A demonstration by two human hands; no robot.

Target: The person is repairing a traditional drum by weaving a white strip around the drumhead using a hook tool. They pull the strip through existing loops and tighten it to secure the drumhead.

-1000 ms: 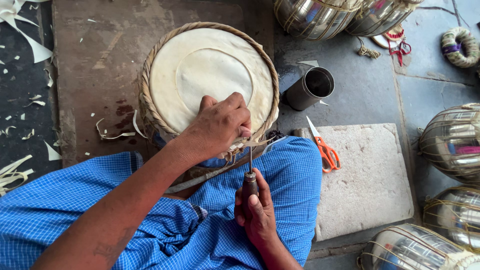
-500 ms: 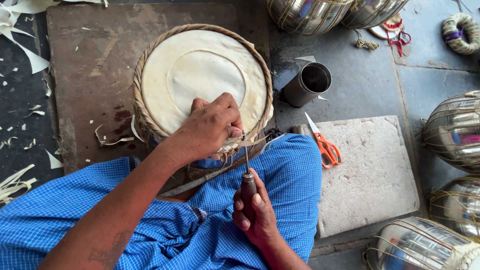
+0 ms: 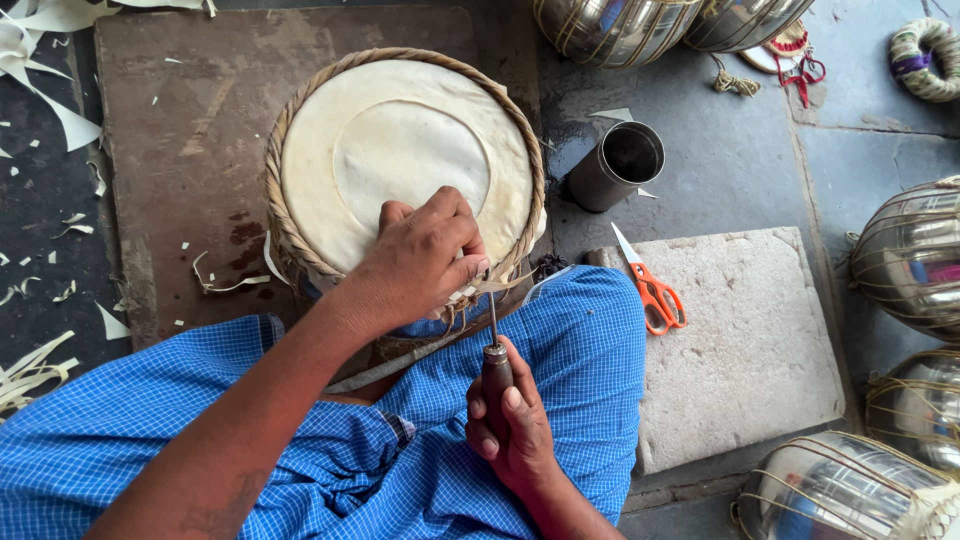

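Since the earlier frame the left hand has slid slightly right along the drum rim, fingers clenched on the braided edge. Right hand grasps the awl upright, tip at the rim. Drum sits on the brown board, near edge.

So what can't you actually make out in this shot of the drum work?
All in the head view:
- Awl tip: the left hand covers where the awl meets the drum rim.
- Drum body: hidden beneath its skin and the blue checked cloth.
- Metal cup: its inside is too dark.
- Metal drum shells: cut off by the edges.
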